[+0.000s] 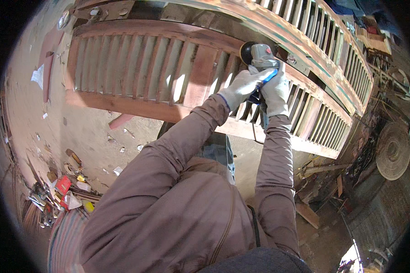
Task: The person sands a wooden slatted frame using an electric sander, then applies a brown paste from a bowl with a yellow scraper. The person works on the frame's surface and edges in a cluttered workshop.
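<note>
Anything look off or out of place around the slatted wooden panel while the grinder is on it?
Both gloved hands, left hand and right hand, grip the angle grinder on the slatted panel. Oddities: loose wood offcut and scattered litter on the floor, and patchy worn paint on the upper frame.

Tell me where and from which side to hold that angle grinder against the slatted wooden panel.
Grip the angle grinder by its long body behind the disc head, from the near side. Both gloved hands do so: left hand and right hand, keeping fingers clear of the disc against the slatted wooden panel.
</note>
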Tool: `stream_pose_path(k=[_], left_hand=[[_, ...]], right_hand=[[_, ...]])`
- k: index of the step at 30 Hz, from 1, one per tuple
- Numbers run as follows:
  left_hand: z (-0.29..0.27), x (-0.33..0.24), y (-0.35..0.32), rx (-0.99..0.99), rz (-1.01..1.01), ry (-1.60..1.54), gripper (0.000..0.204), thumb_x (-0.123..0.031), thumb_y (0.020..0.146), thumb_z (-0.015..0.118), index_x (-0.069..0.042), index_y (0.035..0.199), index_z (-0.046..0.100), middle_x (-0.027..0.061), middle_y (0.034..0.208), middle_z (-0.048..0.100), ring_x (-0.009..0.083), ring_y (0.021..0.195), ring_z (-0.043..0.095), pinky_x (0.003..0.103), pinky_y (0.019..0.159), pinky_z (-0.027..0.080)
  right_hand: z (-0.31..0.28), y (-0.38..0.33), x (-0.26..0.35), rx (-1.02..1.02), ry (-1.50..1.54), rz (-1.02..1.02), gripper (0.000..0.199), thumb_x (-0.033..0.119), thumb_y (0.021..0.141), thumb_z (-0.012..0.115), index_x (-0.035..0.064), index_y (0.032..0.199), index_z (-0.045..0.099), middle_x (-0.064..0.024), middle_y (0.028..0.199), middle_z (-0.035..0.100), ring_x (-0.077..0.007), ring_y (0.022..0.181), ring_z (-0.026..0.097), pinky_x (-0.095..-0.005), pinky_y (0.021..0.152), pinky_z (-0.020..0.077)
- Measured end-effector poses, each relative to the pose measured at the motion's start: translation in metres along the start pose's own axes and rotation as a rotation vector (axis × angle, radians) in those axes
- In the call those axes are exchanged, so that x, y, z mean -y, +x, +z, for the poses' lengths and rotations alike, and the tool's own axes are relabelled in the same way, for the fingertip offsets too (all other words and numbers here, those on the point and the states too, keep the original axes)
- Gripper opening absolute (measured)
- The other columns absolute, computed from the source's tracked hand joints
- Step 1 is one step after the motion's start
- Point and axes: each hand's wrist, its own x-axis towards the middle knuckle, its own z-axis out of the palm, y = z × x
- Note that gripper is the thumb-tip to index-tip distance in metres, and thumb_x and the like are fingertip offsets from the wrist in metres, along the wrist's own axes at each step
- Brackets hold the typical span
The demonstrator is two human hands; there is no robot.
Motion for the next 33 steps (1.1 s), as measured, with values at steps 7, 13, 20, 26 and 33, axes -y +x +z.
stream_pose_path(k=[7, 13, 20, 26, 33], left_hand=[[-0.042, -0.053, -0.044, -0.148, 0.078, -0.166, 0.032, -0.031, 0.103, 0.066, -0.004, 0.121, 0.07, 0.0029, 0.107, 0.073, 0.0108, 0.089, 0.07, 0.028, 0.079, 0.058], [-0.018, -0.016, -0.017, -0.08, 0.065, -0.089, 0.033, -0.033, 0.1, 0.071, -0.005, 0.117, 0.072, 0.0024, 0.105, 0.073, 0.011, 0.087, 0.069, 0.029, 0.076, 0.057], [0.057, 0.029, 0.018, 0.047, -0.036, 0.203, 0.054, -0.048, 0.092, 0.074, -0.007, 0.127, 0.07, 0.0031, 0.104, 0.073, 0.0124, 0.086, 0.066, 0.029, 0.075, 0.055], [0.065, 0.047, 0.034, 0.106, 0.044, 0.036, 0.048, -0.041, 0.095, 0.074, -0.004, 0.126, 0.07, 0.0047, 0.116, 0.072, 0.013, 0.099, 0.066, 0.028, 0.085, 0.053], [-0.013, -0.021, -0.018, -0.217, 0.138, -0.025, 0.039, -0.039, 0.098, 0.072, -0.006, 0.119, 0.073, 0.0049, 0.105, 0.074, 0.0127, 0.085, 0.07, 0.029, 0.073, 0.057]], right_hand=[[0.014, 0.012, 0.101, 0.157, -0.03, 0.004, 0.057, 0.025, 0.093, 0.061, 0.0046, 0.144, 0.048, -0.0291, 0.109, 0.071, -0.0447, 0.103, 0.07, -0.0516, 0.089, 0.0538], [0.006, 0.002, 0.039, 0.072, 0.055, -0.012, 0.057, 0.03, 0.095, 0.061, 0.0119, 0.147, 0.047, -0.0267, 0.115, 0.071, -0.0448, 0.107, 0.069, -0.0502, 0.091, 0.053], [-0.033, -0.005, -0.073, 0.019, 0.024, 0.172, 0.07, 0.026, 0.087, 0.074, 0.0009, 0.146, 0.047, -0.0285, 0.12, 0.069, -0.0444, 0.112, 0.067, -0.0484, 0.096, 0.0523], [-0.029, 0.002, -0.103, -0.052, 0.061, 0.15, 0.064, 0.039, 0.085, 0.08, 0.0024, 0.133, 0.056, -0.0266, 0.12, 0.069, -0.0434, 0.11, 0.068, -0.0483, 0.095, 0.0522], [0.001, 0.024, 0.05, 0.151, -0.028, -0.094, 0.057, 0.034, 0.094, 0.062, 0.0041, 0.141, 0.049, -0.0296, 0.113, 0.07, -0.046, 0.109, 0.068, -0.0505, 0.091, 0.053]])
